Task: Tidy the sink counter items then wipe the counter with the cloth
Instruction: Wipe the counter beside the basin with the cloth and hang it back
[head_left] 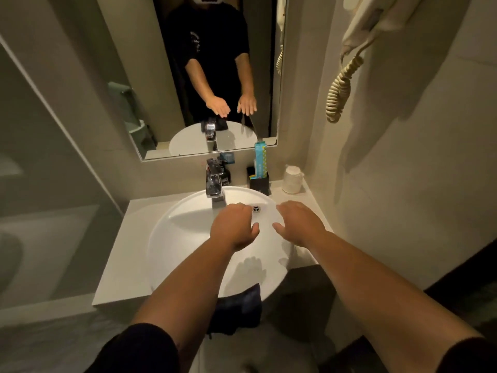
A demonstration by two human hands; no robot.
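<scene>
Both my hands hover palm-down over the white round sink basin (172, 232). My left hand (233, 227) is just in front of the chrome faucet (214, 181), fingers loosely curled, holding nothing. My right hand (297, 220) is to its right above the basin's rim, fingers apart and empty. At the back of the pale counter (126, 254) stand a black holder (258, 181) with a teal toothpaste box (260, 158), a dark bottle (227, 173) behind the faucet, and wrapped white cups (292, 179). A dark blue cloth (239, 305) hangs over the basin's front edge.
A mirror (188, 76) above the counter reflects my arms. A wall-mounted hairdryer with a coiled cord (340, 90) hangs on the right wall. A glass partition (40, 157) stands at the left. The drain (256, 208) shows between my hands.
</scene>
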